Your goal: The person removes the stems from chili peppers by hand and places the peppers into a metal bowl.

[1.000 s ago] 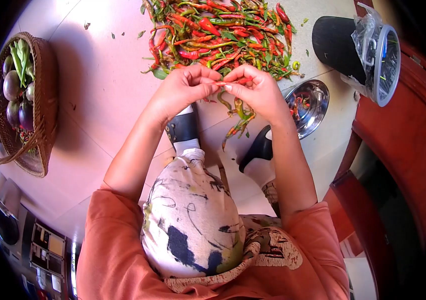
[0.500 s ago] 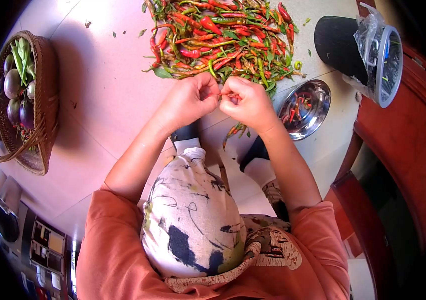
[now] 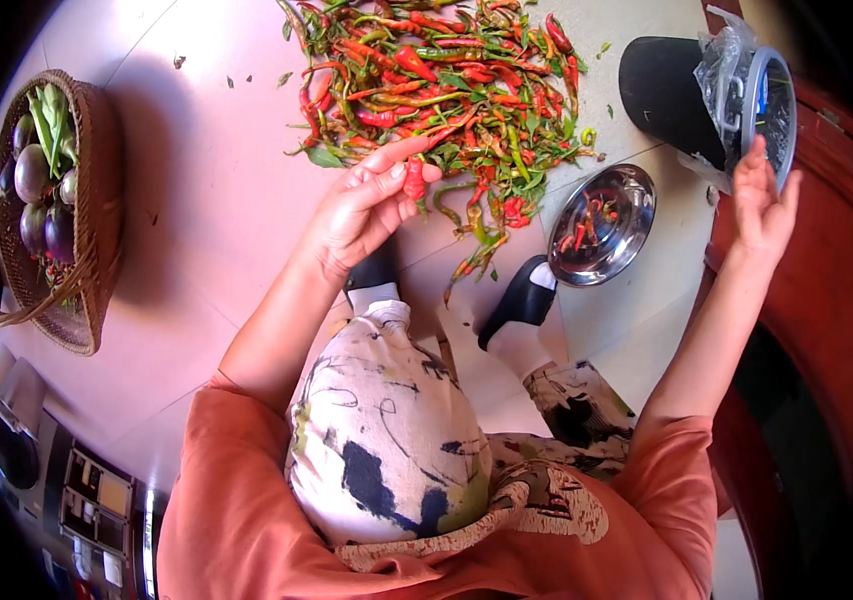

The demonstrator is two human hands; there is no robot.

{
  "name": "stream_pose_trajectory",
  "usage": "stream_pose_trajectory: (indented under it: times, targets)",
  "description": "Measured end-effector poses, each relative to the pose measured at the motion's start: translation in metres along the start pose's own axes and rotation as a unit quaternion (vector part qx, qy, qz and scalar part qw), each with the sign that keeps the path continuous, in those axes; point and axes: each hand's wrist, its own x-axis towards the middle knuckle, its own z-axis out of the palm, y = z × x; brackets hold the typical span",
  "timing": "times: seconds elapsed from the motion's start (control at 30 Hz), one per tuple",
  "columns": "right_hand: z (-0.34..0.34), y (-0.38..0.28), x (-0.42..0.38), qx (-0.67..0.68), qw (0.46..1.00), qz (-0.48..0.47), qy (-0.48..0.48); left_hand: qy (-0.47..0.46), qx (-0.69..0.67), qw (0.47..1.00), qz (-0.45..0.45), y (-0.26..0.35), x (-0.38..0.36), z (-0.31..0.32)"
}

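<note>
Between the thumb and fingers of my left hand is a red chili pepper, held over the near edge of a chili pile. That pile of red and green chilies with leaves is spread on the floor. Out to the right, my right hand is open with its fingers apart, at the mouth of a black bin lined with a clear plastic bag. A steel bowl with some red chili pieces sits between the pile and that hand.
At the left stands a wicker basket with eggplants and green pods. Dark red wooden furniture lines the right side. My feet, in dark slippers, are just below the pile and bowl.
My hands were together in front of the pile. The right has moved far right to the bin and opened, while the left stays near the pile with the chili.
</note>
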Motion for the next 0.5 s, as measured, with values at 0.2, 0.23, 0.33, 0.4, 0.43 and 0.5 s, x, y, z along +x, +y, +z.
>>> stream_pose_trajectory:
  times: [0.2,0.23,0.33,0.4,0.43,0.5]
  targets:
    - [0.044,0.115,-0.104,-0.283,0.949,-0.008,-0.136,0.04,-0.041,0.998,0.028,-0.005,0.009,0.001]
    - [0.061,0.133,-0.126,-0.391,0.904,0.073,-0.156,0.039,-0.036,0.998,0.025,-0.004,0.01,0.002]
    - [0.059,0.195,-0.16,-0.404,0.855,0.137,-0.294,0.089,-0.008,0.995,0.033,-0.003,0.009,0.006]
    - [0.065,0.203,-0.17,-0.442,0.831,0.151,-0.304,0.098,0.038,0.994,0.035,-0.003,0.005,0.005]
    - [0.062,0.205,-0.169,-0.442,0.83,0.152,-0.305,0.102,0.085,0.991,0.035,-0.004,0.005,0.005]
    - [0.053,0.209,-0.164,-0.558,0.757,0.033,-0.338,0.1,0.116,0.987,0.042,-0.007,0.002,0.008]
